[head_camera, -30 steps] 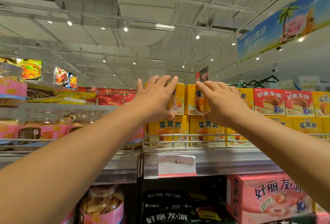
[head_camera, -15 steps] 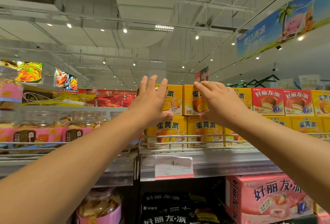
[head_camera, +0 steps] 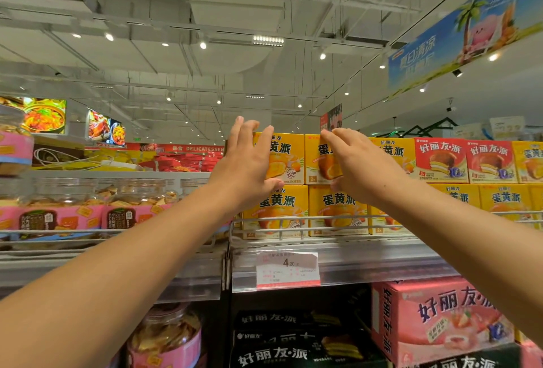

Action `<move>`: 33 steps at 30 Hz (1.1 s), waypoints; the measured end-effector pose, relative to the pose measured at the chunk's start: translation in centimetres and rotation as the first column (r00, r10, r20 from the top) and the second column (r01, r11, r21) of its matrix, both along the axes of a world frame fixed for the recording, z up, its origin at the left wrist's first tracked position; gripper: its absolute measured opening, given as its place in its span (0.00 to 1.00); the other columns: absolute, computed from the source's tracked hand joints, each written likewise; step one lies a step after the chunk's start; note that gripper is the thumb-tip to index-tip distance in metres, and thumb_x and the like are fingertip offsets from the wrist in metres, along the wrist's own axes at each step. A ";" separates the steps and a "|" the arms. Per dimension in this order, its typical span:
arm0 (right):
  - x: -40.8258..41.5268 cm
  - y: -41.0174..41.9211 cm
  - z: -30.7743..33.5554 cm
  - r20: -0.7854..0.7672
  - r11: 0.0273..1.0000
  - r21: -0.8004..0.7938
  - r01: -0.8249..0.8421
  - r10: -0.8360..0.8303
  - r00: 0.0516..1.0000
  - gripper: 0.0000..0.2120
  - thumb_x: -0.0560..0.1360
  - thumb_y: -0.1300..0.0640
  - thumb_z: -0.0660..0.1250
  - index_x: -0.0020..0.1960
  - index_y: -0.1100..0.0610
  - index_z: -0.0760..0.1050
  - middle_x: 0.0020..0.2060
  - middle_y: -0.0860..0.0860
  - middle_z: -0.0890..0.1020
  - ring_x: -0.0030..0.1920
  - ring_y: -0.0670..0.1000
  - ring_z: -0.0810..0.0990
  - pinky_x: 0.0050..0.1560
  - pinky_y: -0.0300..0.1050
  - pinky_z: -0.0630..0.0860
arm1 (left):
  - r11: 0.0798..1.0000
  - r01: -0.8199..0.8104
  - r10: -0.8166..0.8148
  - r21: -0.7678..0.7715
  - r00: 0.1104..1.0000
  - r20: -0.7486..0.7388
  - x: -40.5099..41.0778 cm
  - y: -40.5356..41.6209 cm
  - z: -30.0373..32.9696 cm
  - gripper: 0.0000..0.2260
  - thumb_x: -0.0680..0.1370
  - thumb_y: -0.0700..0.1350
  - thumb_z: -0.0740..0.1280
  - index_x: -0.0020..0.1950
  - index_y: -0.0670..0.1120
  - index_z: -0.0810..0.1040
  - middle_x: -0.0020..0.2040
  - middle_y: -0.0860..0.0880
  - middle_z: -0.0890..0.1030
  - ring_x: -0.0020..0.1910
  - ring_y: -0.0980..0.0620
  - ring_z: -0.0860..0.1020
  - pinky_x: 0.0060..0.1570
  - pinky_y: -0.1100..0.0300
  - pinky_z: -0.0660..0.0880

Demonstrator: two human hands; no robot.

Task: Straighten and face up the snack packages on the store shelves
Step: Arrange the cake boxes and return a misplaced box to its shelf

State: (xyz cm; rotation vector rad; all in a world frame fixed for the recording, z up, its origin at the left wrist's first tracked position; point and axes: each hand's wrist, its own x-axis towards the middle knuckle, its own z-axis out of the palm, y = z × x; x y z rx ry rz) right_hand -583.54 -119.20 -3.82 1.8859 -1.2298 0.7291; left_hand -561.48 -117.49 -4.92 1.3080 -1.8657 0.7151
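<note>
On the top shelf (head_camera: 338, 265), above the price tag (head_camera: 287, 270), yellow snack boxes stand two tiers high behind a wire rail. Left of the tag, the left hand (head_camera: 249, 168) grips the upper-left yellow box (head_camera: 286, 159), fingers over its top edge, thumb beneath, apparently to square it. Right of that, the right hand (head_camera: 360, 166) lies spread over the neighbouring yellow box (head_camera: 318, 159), probably steadying it.
</note>
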 end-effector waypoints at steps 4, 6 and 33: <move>-0.1 -0.4 -0.4 0.016 1.000 0.022 -0.021 0.021 1.000 0.50 0.69 0.55 0.77 0.79 0.54 0.47 0.74 0.54 0.61 0.74 0.56 0.58 0.70 0.52 0.65 | 1.000 0.013 -0.013 0.007 1.000 -0.028 0.0 -0.3 -0.5 0.42 0.75 0.56 0.71 0.80 0.48 0.49 0.78 0.49 0.51 0.78 0.42 0.39 0.70 0.41 0.62; -0.2 -0.5 -0.6 0.038 0.998 0.059 -0.033 0.031 0.999 0.50 0.71 0.55 0.76 0.79 0.53 0.44 0.76 0.53 0.56 0.77 0.56 0.53 0.72 0.53 0.62 | 0.999 0.031 -0.029 0.024 0.996 -0.089 -0.2 -0.6 -0.6 0.42 0.75 0.56 0.71 0.80 0.50 0.49 0.78 0.51 0.50 0.78 0.40 0.39 0.70 0.38 0.60; -4.5 1.8 -13.4 0.192 0.933 -0.103 -0.346 0.360 0.913 0.22 0.78 0.53 0.61 0.69 0.61 0.72 0.64 0.56 0.76 0.65 0.58 0.71 0.66 0.54 0.69 | 0.985 -0.038 0.067 -0.169 0.984 0.168 -6.8 2.9 -10.4 0.23 0.77 0.60 0.59 0.61 0.45 0.79 0.48 0.47 0.81 0.47 0.45 0.78 0.46 0.49 0.74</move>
